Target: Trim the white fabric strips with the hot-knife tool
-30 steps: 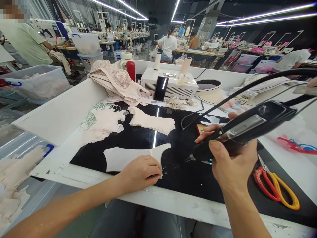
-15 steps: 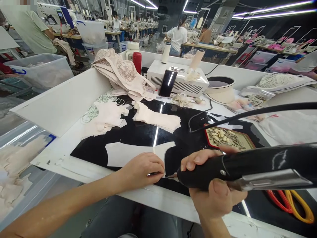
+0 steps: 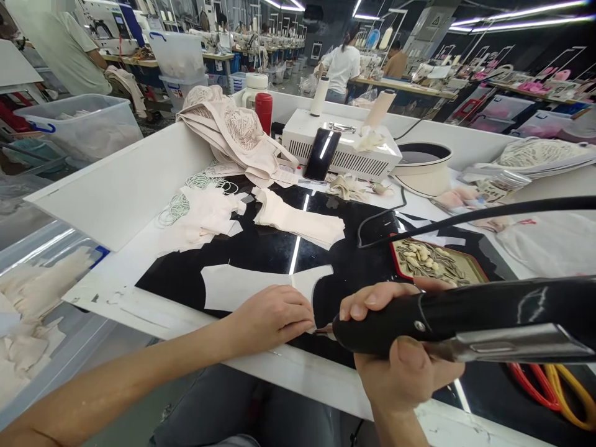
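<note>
A white cut panel (image 3: 242, 288), which looks like fabric, lies on the glossy black work surface (image 3: 172, 273). My left hand (image 3: 279, 316) is over its near right part, fingers curled together and gripping at the edge; the fingertips' contact is partly hidden. My right hand (image 3: 395, 347) is wrapped round a thick black corded hand tool (image 3: 493, 304) with a metal lever along its side. The tool's narrow metal tip (image 3: 323, 331) points left, close beside my left fingertips and the panel's right end.
Pale fabric stacks (image 3: 298, 217) lie beyond the panel. A red-rimmed tray (image 3: 431, 261) of seeds sits right, with red-and-yellow-handled scissors (image 3: 554, 391) nearer me. A phone (image 3: 322, 154) leans on a white box (image 3: 344, 139). A black cable (image 3: 503, 217) arches over the right side.
My left hand has slid slightly right, and its fingers look closer together near the tool tip. The whole view has shifted a little; the tool stays in my right hand.
</note>
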Available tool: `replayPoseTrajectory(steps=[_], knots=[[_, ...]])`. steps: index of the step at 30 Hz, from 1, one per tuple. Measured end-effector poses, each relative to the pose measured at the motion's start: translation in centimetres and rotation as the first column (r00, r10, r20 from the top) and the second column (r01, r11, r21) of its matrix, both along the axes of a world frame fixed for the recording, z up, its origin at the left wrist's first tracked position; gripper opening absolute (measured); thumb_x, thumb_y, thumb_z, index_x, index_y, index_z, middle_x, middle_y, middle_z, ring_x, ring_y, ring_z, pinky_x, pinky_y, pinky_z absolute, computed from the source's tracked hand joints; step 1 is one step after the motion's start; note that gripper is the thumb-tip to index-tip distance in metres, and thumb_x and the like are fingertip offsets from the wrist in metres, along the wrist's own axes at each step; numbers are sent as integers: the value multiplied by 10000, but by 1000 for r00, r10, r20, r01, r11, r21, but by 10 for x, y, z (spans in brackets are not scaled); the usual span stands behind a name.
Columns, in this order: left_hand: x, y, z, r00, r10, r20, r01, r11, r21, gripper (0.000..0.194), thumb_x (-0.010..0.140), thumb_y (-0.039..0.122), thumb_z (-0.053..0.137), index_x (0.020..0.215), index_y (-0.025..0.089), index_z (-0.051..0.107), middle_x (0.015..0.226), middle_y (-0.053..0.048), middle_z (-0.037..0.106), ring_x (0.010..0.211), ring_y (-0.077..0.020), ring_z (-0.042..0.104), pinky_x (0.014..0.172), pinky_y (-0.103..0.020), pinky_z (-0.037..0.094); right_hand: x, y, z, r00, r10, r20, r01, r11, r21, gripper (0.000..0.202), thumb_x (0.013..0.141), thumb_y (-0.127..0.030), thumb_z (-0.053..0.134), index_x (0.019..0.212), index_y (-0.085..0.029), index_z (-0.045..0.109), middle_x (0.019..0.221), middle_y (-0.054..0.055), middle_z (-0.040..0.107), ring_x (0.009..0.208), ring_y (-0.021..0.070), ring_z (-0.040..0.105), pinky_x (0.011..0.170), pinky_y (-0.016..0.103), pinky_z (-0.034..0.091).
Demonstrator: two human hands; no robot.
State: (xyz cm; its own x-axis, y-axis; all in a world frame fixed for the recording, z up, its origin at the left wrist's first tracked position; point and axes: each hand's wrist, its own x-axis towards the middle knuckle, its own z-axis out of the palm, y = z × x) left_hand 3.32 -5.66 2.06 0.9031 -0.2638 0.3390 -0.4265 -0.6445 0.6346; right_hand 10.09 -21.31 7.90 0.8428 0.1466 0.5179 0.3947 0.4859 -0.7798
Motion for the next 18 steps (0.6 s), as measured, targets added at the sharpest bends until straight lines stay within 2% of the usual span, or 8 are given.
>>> replayPoseTrajectory(steps=[3,7,9,14,18], knots=[[1,0,1,999,22,-30,-22,1000,18,174,1075,223,548,994,178,696,1002,-30,730,982,-171,674,933,-307,496,-1,0,0,1000,4,0,-4,1000,0,460,829,-414,818,1185,-263,569,788,-41,609,598,141,610,507,297,559],[3,-2,0,995,73,-61,-70,996,48,59,1004,186,664,945,184,655,981,-19,694,942,-177,645,912,-301,485,-1,0,-1,1000,28,-5,-27,999,32,446,840,-379,818,1190,-253,572,800,-38,624,616,138,613,520,284,557],[4,-3,-2,995,92,-44,-88,992,86,72,974,158,690,931,186,640,973,-19,681,936,-186,635,905,-309,486,-1,0,-1,1000,26,-5,-26,999,30,449,838,-380,821,1189,-253,571,795,-39,627,615,140,613,522,288,564],[3,-6,-4,987,102,122,-122,978,169,89,977,85,640,951,169,623,1043,-40,664,983,-185,627,959,-311,491,-1,-1,0,1000,4,-10,-4,1000,0,461,823,-416,824,1175,-262,570,779,-45,621,590,143,606,514,308,571],[2,-4,-8,973,25,228,-76,972,222,151,982,31,588,992,173,636,1082,-41,681,1034,-183,631,1012,-317,482,0,-1,-1,1000,25,-10,-24,999,26,451,824,-386,832,1174,-250,581,788,-40,634,611,141,615,525,297,581]])
